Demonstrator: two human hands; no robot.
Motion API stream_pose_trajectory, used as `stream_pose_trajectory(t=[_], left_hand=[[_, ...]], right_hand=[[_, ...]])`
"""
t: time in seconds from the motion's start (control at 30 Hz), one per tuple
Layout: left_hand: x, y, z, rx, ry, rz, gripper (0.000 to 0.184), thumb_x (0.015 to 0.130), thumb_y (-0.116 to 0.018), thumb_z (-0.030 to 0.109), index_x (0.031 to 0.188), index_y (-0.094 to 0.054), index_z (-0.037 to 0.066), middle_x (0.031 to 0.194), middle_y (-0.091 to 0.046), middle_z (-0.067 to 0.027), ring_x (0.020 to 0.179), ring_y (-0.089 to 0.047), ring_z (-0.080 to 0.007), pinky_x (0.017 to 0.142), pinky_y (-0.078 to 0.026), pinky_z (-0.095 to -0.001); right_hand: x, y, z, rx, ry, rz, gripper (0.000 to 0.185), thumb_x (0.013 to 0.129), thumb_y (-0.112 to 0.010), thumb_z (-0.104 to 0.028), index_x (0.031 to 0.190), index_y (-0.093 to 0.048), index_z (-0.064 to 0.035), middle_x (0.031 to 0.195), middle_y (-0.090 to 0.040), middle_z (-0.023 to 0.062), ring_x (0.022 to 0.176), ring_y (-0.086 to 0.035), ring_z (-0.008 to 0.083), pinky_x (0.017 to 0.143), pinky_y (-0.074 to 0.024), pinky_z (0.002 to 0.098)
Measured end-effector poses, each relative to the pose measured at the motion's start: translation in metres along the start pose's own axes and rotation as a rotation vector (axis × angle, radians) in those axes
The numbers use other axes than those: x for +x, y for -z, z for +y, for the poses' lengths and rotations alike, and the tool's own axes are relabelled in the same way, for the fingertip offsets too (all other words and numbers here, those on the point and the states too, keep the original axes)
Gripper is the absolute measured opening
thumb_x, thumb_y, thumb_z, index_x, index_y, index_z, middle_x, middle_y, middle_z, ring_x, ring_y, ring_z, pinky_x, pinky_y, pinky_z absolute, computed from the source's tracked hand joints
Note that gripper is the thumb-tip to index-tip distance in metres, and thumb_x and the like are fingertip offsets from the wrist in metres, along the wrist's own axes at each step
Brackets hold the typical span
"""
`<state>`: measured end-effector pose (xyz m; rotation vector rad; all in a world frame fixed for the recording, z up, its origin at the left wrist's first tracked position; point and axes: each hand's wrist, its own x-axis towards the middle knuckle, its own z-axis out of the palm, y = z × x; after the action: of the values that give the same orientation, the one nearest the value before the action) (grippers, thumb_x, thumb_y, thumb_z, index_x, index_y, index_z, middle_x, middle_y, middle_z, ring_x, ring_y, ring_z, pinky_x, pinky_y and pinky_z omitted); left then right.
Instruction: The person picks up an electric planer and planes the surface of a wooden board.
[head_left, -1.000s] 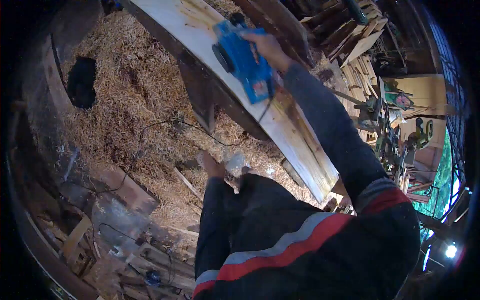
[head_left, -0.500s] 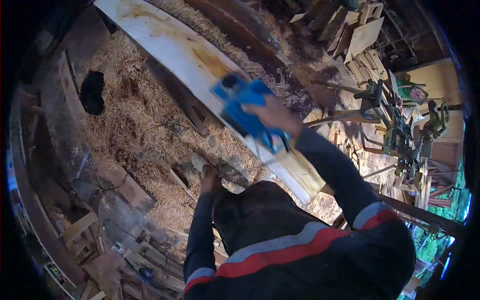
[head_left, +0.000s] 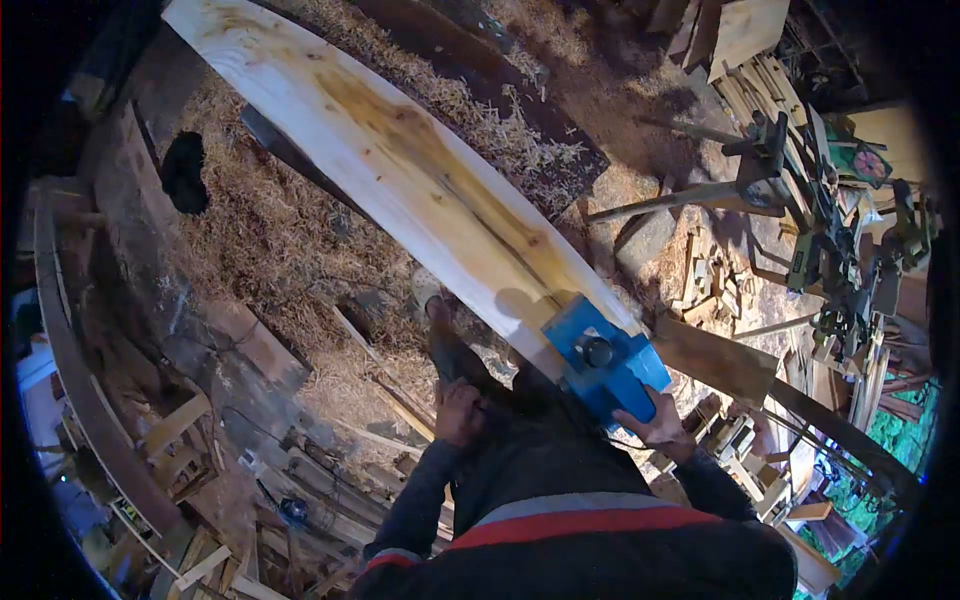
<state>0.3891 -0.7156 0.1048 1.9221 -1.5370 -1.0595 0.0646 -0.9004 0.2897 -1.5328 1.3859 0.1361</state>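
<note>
A long pale wooden plank, with brown streaks and a few knots, runs diagonally from the upper left to the lower middle. On its near end sits a blue electric planer with a dark round knob on top. My right hand is wrapped round the planer's rear handle, close to my body. My left hand rests against my leg, away from the plank, its fingers partly visible and holding nothing. A dark cord trails behind the planer.
Wood shavings cover the floor. Cut wood pieces are stacked at the upper right, beside dark metal machinery. A brown board lies right of the plank's near end. Scrap timber lies at the lower left.
My right hand has drawn the planer back along the plank to its near end. My left hand has come closer to my body, against my leg. The view has shifted.
</note>
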Motion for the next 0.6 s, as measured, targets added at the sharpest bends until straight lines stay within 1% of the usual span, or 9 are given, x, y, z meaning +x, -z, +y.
stream_pose_trajectory(t=[0.03,0.17,0.23,0.3,0.33,0.4,0.47,0.53,0.6], left_hand=[[-0.001,-0.001,-0.007,-0.002,0.046,0.019,0.021,0.074,-0.068,0.013,0.094,-0.062,0.014,0.106,-0.065,-0.0079,0.124,-0.051,-0.0335,0.115,-0.02,-0.0619],[-0.003,0.015,-0.031,0.111,0.027,0.145,0.022,0.074,-0.071,0.014,0.093,-0.061,0.012,0.102,-0.065,-0.0094,0.12,-0.054,-0.0342,0.111,-0.025,-0.0617],[0.002,0.033,-0.039,0.108,0.087,0.252,0.02,0.076,-0.072,0.014,0.091,-0.06,0.011,0.096,-0.063,-0.0109,0.114,-0.057,-0.0353,0.106,-0.031,-0.0607],[0.006,0.053,-0.049,0.03,0.134,0.331,0.017,0.079,-0.071,0.014,0.089,-0.059,0.01,0.093,-0.062,-0.0118,0.109,-0.058,-0.0359,0.104,-0.032,-0.0601],[0.009,0.063,-0.055,-0.042,0.179,0.4,0.015,0.083,-0.07,0.015,0.087,-0.057,0.009,0.09,-0.06,-0.0128,0.104,-0.058,-0.0366,0.102,-0.033,-0.0595],[0.016,0.085,-0.07,0.011,0.231,0.399,0.014,0.085,-0.069,0.015,0.085,-0.056,0.009,0.087,-0.059,-0.0138,0.099,-0.058,-0.037,0.102,-0.034,-0.0583],[0.022,0.103,-0.086,0.032,0.288,0.438,0.017,0.093,-0.062,0.014,0.081,-0.052,0.006,0.083,-0.054,-0.0161,0.087,-0.055,-0.0379,0.102,-0.036,-0.0566],[0.022,0.114,-0.107,0.05,0.331,0.462,0.018,0.094,-0.06,0.015,0.081,-0.052,0.005,0.082,-0.054,-0.0162,0.085,-0.055,-0.0381,0.102,-0.036,-0.0569],[0.027,0.137,-0.117,0.044,0.401,0.469,0.021,0.098,-0.052,0.016,0.081,-0.052,0.005,0.076,-0.052,-0.0152,0.081,-0.054,-0.0381,0.105,-0.035,-0.0587]], right_hand=[[0.007,-0.002,-0.008,-0.04,-0.015,-0.005,0.061,0.08,-0.079,-0.04,0.117,-0.06,0.0043,0.096,-0.071,0.0189,0.085,-0.072,0.0286,0.076,-0.0562,0.0383],[0.056,-0.012,-0.058,0.066,0.07,-0.008,0.062,0.08,-0.079,-0.042,0.118,-0.06,0.0031,0.107,-0.068,0.0211,0.096,-0.069,0.0299,0.084,-0.0538,0.0386],[0.089,-0.016,-0.101,0.081,0.048,-0.051,0.06,0.081,-0.078,-0.041,0.119,-0.061,0.0016,0.11,-0.067,0.0187,0.1,-0.066,0.028,0.085,-0.0524,0.0379],[0.125,-0.03,-0.139,0.226,0.222,0.052,0.057,0.082,-0.078,-0.039,0.118,-0.061,0.0012,0.106,-0.067,0.014,0.093,-0.065,0.0219,0.081,-0.0521,0.0365],[0.145,-0.035,-0.164,0.219,0.215,0.052,0.057,0.082,-0.078,-0.039,0.118,-0.061,0.0012,0.106,-0.067,0.014,0.093,-0.065,0.0219,0.081,-0.0521,0.0365],[0.182,-0.037,-0.227,0.283,0.166,0.003,0.054,0.083,-0.078,-0.038,0.117,-0.062,0.0004,0.1,-0.067,0.0101,0.088,-0.062,0.0163,0.079,-0.0516,0.0346],[0.223,-0.038,-0.285,0.164,-0.037,-0.058,0.048,0.084,-0.077,-0.038,0.114,-0.065,-0.0017,0.092,-0.067,0.0075,0.082,-0.061,0.013,0.076,-0.0509,0.0315],[0.269,-0.046,-0.333,0.186,0.08,-0.05,0.044,0.085,-0.075,-0.038,0.11,-0.068,-0.0031,0.087,-0.068,0.0067,0.081,-0.063,0.013,0.073,-0.0508,0.0302],[0.314,-0.057,-0.382,0.186,0.199,-0.034,0.042,0.086,-0.073,-0.04,0.104,-0.068,-0.0029,0.079,-0.067,0.0074,0.07,-0.064,0.0156,0.067,-0.0515,0.0327]])
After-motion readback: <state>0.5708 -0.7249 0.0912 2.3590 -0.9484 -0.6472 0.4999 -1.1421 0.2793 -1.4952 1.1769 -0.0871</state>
